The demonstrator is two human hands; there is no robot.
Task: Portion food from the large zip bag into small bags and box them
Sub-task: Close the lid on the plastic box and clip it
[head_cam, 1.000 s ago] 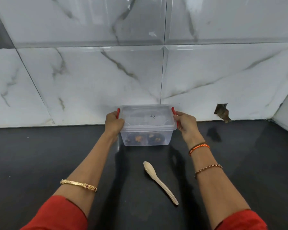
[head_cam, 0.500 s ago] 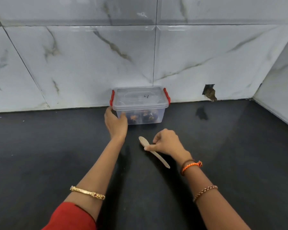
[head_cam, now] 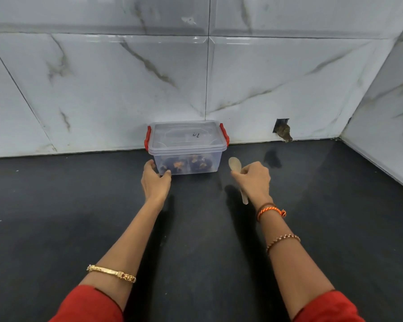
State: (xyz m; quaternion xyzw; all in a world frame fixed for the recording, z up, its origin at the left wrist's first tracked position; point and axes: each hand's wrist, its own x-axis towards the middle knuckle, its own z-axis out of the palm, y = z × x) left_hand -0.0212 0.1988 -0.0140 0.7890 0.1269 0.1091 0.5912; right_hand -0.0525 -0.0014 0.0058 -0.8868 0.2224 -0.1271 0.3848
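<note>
A clear plastic box [head_cam: 186, 147] with a closed lid and red side clips stands against the tiled wall. Dark and orange food in small bags shows through its front wall. My left hand [head_cam: 155, 181] touches the box's lower left corner with relaxed fingers. My right hand [head_cam: 254, 180] grips a pale wooden spoon [head_cam: 235, 165], raised off the counter just right of the box, bowl end pointing toward the wall. No large zip bag is in view.
The black counter [head_cam: 196, 240] stretches wide on both sides. White marble tiles form the back wall and a side wall at the right [head_cam: 386, 140]. A small hole in the tile [head_cam: 282, 130] sits right of the box.
Both hands left the box's clips. The right hand took the spoon off the counter and moved it right and toward the wall. The left hand dropped to the box's lower corner.
</note>
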